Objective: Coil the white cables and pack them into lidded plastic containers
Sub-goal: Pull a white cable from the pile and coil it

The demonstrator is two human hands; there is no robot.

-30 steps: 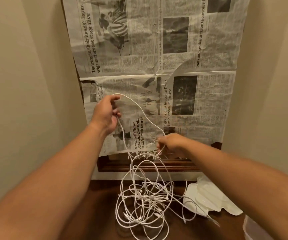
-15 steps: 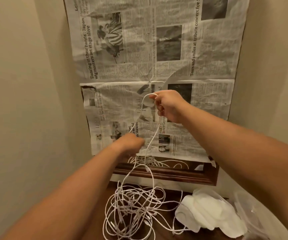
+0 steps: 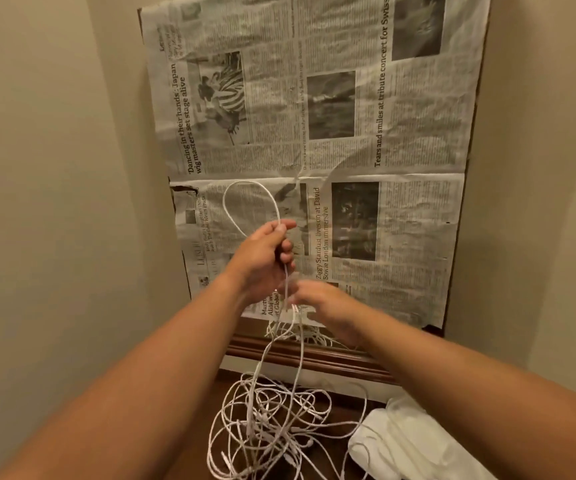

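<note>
Against the newspaper-covered mirror [image 3: 400,209], the left hand [image 3: 262,258] pinches a thin white cable loop [image 3: 245,202]; the blurred right hand [image 3: 331,306], grip unclear, hovers at five o'clock above the dark wooden tabletop [image 3: 210,410].

right hand [image 3: 328,306]: motion-blurred, grip unclear | cable tangle [image 3: 272,431]: cut by bottom edge | plastic lids [image 3: 418,441]: cropped

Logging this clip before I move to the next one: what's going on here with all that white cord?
A person is coiling a white cable by hand. The left hand is raised in front of the newspaper covering the wall and pinches a loop of cable that arcs above it. The right hand, blurred, is lower, at the strands that hang down to the tangled pile of cables on the dark wooden surface. Most of the cable is uncoiled. Whitish plastic items lie at lower right; nothing appears packed.
</note>
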